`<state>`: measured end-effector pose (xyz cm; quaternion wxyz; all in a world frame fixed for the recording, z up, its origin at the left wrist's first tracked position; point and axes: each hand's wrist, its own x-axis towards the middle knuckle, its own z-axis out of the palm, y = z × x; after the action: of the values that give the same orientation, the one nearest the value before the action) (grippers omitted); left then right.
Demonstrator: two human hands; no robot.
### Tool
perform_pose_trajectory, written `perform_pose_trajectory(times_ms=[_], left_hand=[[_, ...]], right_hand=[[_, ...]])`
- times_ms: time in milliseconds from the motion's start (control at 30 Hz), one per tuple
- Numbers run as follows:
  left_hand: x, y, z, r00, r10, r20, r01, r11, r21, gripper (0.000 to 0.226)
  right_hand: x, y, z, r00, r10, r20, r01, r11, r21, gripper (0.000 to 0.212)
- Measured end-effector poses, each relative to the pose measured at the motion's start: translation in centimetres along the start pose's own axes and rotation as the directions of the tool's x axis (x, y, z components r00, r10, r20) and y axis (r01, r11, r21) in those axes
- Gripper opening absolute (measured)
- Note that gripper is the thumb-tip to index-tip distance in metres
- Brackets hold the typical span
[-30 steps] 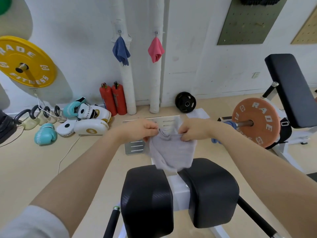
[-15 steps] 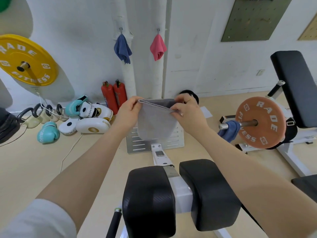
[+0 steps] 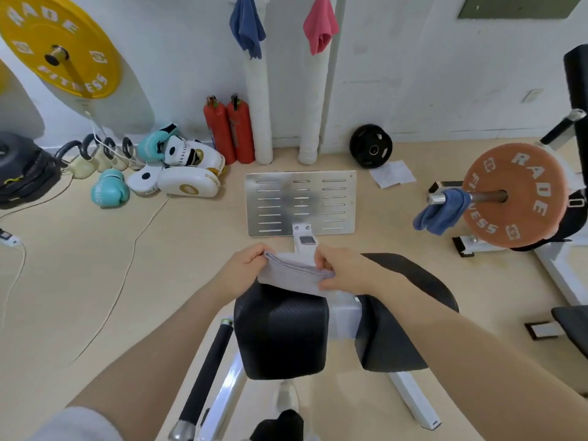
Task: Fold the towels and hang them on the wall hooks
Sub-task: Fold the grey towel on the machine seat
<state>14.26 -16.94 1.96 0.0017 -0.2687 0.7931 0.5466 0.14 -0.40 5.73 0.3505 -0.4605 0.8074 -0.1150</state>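
Left hand (image 3: 245, 268) in the centre of the frame, fingers curled, grip pinching the left end of a grey towel (image 3: 294, 276). Right hand (image 3: 342, 272) just beside it, grip likewise closed on the towel's right end, thumb under the lower edge. Grey towel folded into a short band, stretched between both hands, lower edge touching the top of the left black pad (image 3: 281, 335) below centre; right black pad (image 3: 401, 319) partly hidden behind the right forearm.

Four towels counted: the grey one in hand; one blue towel (image 3: 247, 25) and one pink towel (image 3: 320, 25) hanging side by side on the wall at the top centre, hooks out of frame; one more blue towel (image 3: 440, 211) draped over the bar end at right, touching the orange weight plate (image 3: 515, 200). Two red extinguishers (image 3: 229, 132) standing at the wall base, beside two white wrapped pipes (image 3: 259, 103). One yellow weight plate (image 3: 60, 43) at upper left, one small black plate (image 3: 370, 150) leaning on the wall.

Slotted metal footplate (image 3: 300, 203) on the floor directly beyond the hands. Teal boxing gloves (image 3: 109, 192) and white pads (image 3: 187, 183) piled at left centre, kettlebells beside them. Sheet of paper (image 3: 393, 173) on the floor right of the footplate.
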Motion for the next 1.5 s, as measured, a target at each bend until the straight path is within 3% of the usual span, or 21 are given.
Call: perform_pose_trajectory(times_ms=[67, 233, 367, 467, 567, 667, 767, 867, 967, 1100, 1200, 1367, 1500], left_hand=[[-2.4, -1.2, 1.3, 0.998, -0.067, -0.008, 0.067, 0.995, 0.072, 0.027], [-8.2, -4.3, 4.0, 0.988, -0.154, 0.030, 0.149, 0.981, 0.124, 0.025], [-11.6, -6.5, 6.2, 0.978, -0.207, 0.011, 0.204, 0.971, 0.120, 0.031], [-12.9, -7.3, 6.9, 0.961, -0.261, 0.092, 0.250, 0.961, 0.120, 0.030], [-12.5, -7.3, 6.6, 0.979, -0.200, 0.035, 0.193, 0.970, 0.146, 0.028], [-10.2, -6.4, 5.5, 0.985, -0.109, -0.136, 0.128, 0.981, 0.147, 0.025], [-6.8, -5.9, 4.2, 0.962, -0.112, -0.247, 0.146, 0.981, 0.124, 0.028], [-2.9, -5.9, 2.6, 0.952, -0.182, -0.246, 0.220, 0.966, 0.137, 0.033], [1.4, -6.7, 1.3, 0.940, -0.307, -0.148, 0.333, 0.921, 0.203, 0.027], [5.8, -8.3, 0.5, 0.888, -0.459, -0.011, 0.448, 0.860, 0.246, 0.041], [7.7, -9.6, 0.6, 0.870, -0.492, 0.019, 0.479, 0.855, 0.197, 0.036], [9.2, -11.2, 1.1, 0.832, -0.554, 0.021, 0.554, 0.831, -0.041, 0.044], [9.4, -11.5, 1.1, 0.857, -0.511, 0.072, 0.513, 0.829, -0.224, 0.019]], right_hand=[[-0.7, 0.5, 2.9, 0.998, 0.010, 0.055, -0.013, 0.999, 0.048, 0.030], [-3.0, 0.9, 8.1, 0.978, -0.027, 0.207, 0.041, 0.997, -0.065, 0.022], [-4.4, 0.9, 11.7, 0.968, -0.051, 0.247, 0.076, 0.993, -0.094, 0.020], [-5.3, 0.9, 13.1, 0.961, 0.010, 0.275, 0.014, 0.996, -0.085, 0.029], [-5.0, 1.5, 13.1, 0.999, 0.016, 0.036, -0.013, 0.998, -0.066, 0.028], [-3.2, 2.4, 12.1, 0.952, 0.065, -0.300, -0.043, 0.996, 0.080, 0.025], [-0.3, 3.0, 10.8, 0.910, 0.099, -0.403, -0.074, 0.994, 0.079, 0.023], [2.7, 3.0, 9.6, 0.907, 0.165, -0.387, -0.142, 0.986, 0.085, 0.023], [5.9, 2.8, 8.6, 0.924, 0.164, -0.345, -0.161, 0.986, 0.036, 0.023], [10.8, 1.8, 7.9, 0.985, 0.155, -0.071, -0.158, 0.987, -0.032, 0.031], [14.2, 1.3, 8.4, 0.981, 0.171, 0.094, -0.162, 0.982, -0.101, 0.037], [17.9, 1.1, 9.2, 0.974, 0.168, 0.151, -0.197, 0.960, 0.199, 0.042], [18.3, 1.5, 9.7, 0.989, 0.148, 0.016, -0.140, 0.885, 0.445, 0.030]])
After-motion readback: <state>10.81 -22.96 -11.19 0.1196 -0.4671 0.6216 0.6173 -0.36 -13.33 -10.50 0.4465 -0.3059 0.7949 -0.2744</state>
